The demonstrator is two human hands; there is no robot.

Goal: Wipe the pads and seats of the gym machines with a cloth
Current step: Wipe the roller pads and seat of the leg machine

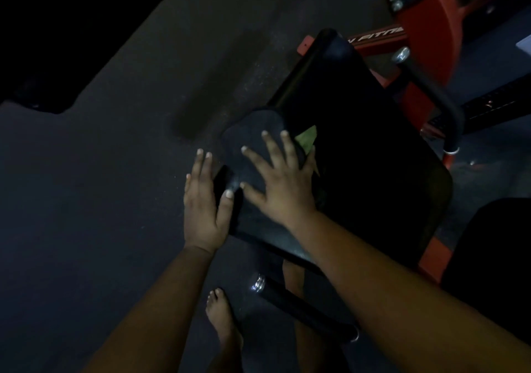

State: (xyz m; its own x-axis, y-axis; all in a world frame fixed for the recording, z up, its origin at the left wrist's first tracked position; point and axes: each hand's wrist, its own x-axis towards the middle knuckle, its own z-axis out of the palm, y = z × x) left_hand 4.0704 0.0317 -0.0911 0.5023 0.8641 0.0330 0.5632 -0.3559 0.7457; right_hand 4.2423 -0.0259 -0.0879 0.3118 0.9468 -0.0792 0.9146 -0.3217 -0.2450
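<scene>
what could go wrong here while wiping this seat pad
1. The green cloth lies mostly hidden under the right hand, near the gap between the small pad and the larger black pad; it might slip in there.
2. The bare foot stands close to the metal-tipped black bar, so a stubbed toe seems possible.
3. The scene is very dim, so missed patches on the dark pads are likely.

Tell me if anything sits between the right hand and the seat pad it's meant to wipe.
Nothing blocks it. The right hand lies spread flat on the seat pad, with a green cloth showing at its fingertips, partly under the hand. The left hand rests against the pad's left edge, clear of the wiping surface.
</scene>
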